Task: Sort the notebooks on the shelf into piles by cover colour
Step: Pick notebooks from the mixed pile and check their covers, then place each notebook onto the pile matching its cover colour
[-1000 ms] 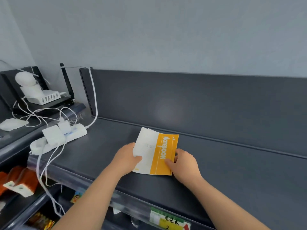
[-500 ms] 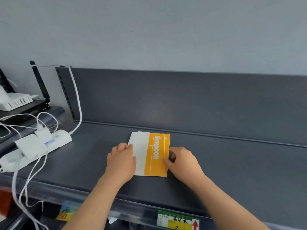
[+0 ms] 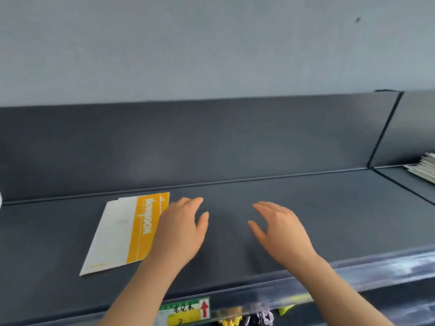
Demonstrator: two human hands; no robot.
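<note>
A small pile of white notebooks with an orange band (image 3: 122,234) lies flat on the dark grey shelf (image 3: 341,220), at its left. My left hand (image 3: 181,231) hovers just right of the pile, covering its right edge, fingers straight and holding nothing. My right hand (image 3: 280,231) is further right above bare shelf, fingers spread and empty. Another stack of notebooks (image 3: 423,168) shows only its white page edges at the far right, on the neighbouring shelf section.
The shelf has an upright back panel (image 3: 211,142) and a clear front rail with a green and yellow price label (image 3: 183,311). A divider seam (image 3: 376,170) separates the right section. Items on the shelf below peek out at the bottom edge.
Both hands have let go of the orange-banded notebooks and moved right. The view has swung right, so the power strip and cables left the frame and the far-right stack appeared.
</note>
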